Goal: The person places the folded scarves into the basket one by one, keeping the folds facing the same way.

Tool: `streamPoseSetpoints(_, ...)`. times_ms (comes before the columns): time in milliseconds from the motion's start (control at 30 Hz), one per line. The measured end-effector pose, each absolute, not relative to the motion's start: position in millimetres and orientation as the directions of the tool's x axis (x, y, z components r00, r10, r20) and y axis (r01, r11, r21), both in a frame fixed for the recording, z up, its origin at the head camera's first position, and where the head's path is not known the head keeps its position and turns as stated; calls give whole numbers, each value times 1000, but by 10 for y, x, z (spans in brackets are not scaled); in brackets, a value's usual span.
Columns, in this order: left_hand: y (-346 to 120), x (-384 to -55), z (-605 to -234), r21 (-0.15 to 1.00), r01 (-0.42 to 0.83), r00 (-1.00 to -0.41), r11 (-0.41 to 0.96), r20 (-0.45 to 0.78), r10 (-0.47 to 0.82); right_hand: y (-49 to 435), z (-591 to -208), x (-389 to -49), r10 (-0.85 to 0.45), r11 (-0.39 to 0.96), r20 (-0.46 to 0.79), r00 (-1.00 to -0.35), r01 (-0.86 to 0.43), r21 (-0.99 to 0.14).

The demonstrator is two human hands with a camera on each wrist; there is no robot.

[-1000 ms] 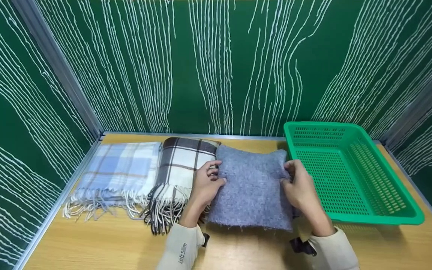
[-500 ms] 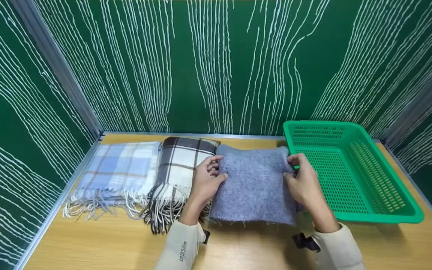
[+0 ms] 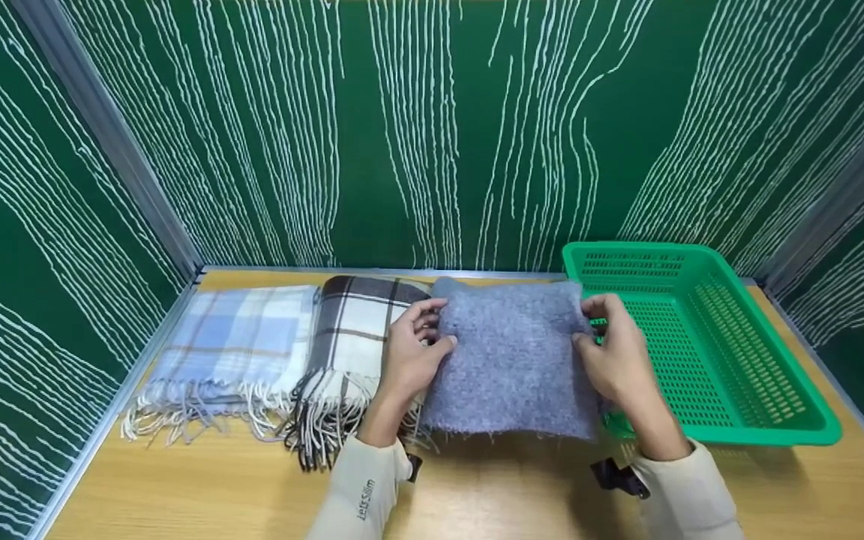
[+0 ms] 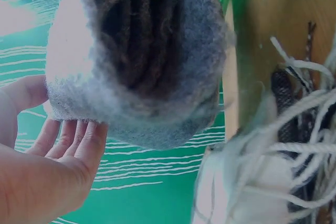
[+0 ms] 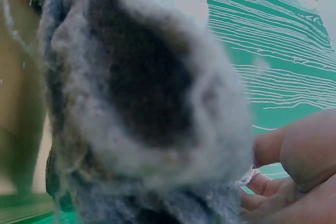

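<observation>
A folded grey fuzzy scarf is held up between my two hands in the head view. My left hand pinches its left edge, thumb on the near face and fingers behind. On the opposite edge, my right hand grips it the same way. Dark inner folds of the scarf show in the left wrist view. In the right wrist view a blurred rolled opening of the scarf fills the middle, with my right hand beside it.
To the left lie a folded brown-and-white plaid scarf and a folded blue-and-white plaid scarf, both fringed. A green plastic basket stands at the right on the wooden table. Green panels with white lines enclose the table.
Both hands have lifted the grey scarf slightly upward in the head view and a little to the right. The plaid scarves and basket have stayed put.
</observation>
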State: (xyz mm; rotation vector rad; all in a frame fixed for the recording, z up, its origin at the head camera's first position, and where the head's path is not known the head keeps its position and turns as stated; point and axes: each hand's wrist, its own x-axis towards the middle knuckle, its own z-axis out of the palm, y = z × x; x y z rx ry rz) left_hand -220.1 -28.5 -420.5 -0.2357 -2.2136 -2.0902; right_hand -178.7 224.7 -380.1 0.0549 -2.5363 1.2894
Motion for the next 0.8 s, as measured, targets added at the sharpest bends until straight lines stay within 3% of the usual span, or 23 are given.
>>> streamPoseSetpoints(800,-156,-2222,-3880,949,315,-947,-31,316,51,2364,-3479,-1794,101,579,329,-939,-213,-787)
